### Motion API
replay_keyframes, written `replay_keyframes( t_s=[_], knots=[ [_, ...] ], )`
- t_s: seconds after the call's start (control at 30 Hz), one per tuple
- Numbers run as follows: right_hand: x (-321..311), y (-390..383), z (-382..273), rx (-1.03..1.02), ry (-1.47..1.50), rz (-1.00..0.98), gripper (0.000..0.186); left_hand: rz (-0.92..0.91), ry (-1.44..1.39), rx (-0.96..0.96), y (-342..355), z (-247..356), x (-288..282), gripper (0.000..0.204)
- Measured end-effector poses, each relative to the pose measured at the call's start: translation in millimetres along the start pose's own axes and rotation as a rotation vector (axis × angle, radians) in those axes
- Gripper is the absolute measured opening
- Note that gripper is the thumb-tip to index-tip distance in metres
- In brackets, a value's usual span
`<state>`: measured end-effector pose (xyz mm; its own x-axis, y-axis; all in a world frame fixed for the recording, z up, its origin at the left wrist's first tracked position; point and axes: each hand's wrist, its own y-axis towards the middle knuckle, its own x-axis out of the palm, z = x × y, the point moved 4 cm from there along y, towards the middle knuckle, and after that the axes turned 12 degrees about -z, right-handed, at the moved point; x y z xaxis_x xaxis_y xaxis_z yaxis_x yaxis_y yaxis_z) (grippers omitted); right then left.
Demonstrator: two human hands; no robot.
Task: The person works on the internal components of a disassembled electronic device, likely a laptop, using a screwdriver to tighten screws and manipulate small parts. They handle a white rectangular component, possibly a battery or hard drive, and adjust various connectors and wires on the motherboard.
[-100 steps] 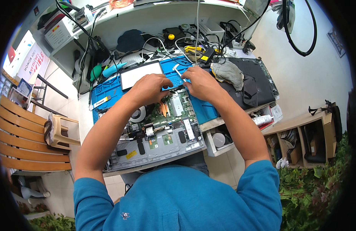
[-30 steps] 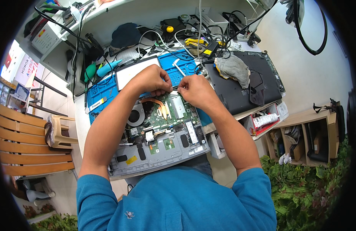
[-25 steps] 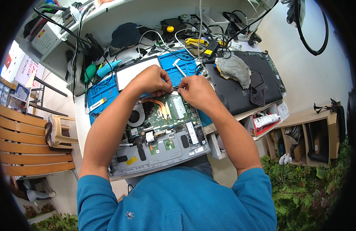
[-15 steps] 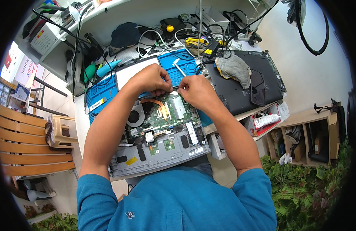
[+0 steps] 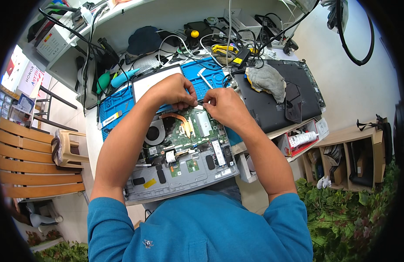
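Note:
An opened laptop [image 5: 191, 178] lies before me, its green circuit board [image 5: 187, 140] bare inside a grey case. Over its far edge my left hand [image 5: 179, 90] is closed in a pinch. My right hand [image 5: 226, 106] pinches close beside it, fingertips almost meeting the left ones. A small pale strip [image 5: 199, 106] shows by the fingertips; whether either hand grips it is hidden. Nearer to me on the board are a round fan [image 5: 155, 132], a copper heat pipe [image 5: 185, 124], a silver rectangular cover [image 5: 204, 124] and a white-labelled stick [image 5: 218, 152].
A blue work mat [image 5: 113, 108] spreads beneath the laptop's far side. On the right sits a black laptop cover [image 5: 265, 111] with a grey cloth [image 5: 267, 81] on it. Tangled cables and a yellow-black tool [image 5: 224, 49] crowd the back. An open red box [image 5: 293, 149] juts out lower right.
Both hands stay at the laptop's far edge. My right fingers have curled slightly and shifted a little; the pale strip between the hands is less visible.

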<state>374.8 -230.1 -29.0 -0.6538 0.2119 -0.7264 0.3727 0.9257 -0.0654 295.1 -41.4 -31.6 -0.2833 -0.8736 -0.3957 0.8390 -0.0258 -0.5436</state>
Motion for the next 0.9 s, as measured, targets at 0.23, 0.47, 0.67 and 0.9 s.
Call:
replay_keyframes(
  t_s=[0.23, 0.47, 0.67, 0.9],
  knots=[
    [9.8, -4.2, 6.2, -0.082, -0.029, 0.039, 0.013, 0.037, 0.124, 0.094, -12.7, -5.4, -9.6, 0.023],
    [14.0, -6.7, 5.6, -0.022, -0.008, 0.033, 0.013, 0.228, 0.422, 0.295, -33.7, -0.6, 12.2, 0.02],
    [16.0, -8.2, 6.5, -0.042, -0.013, 0.067, 0.014, 0.369, 0.493, 0.333, -35.9, 1.0, 24.9, 0.016],
    [20.4, -9.0, 9.8, -0.089, -0.032, 0.105, 0.012, 0.341, 0.439, 0.33, -31.9, -3.0, 26.7, 0.018]
  ],
)
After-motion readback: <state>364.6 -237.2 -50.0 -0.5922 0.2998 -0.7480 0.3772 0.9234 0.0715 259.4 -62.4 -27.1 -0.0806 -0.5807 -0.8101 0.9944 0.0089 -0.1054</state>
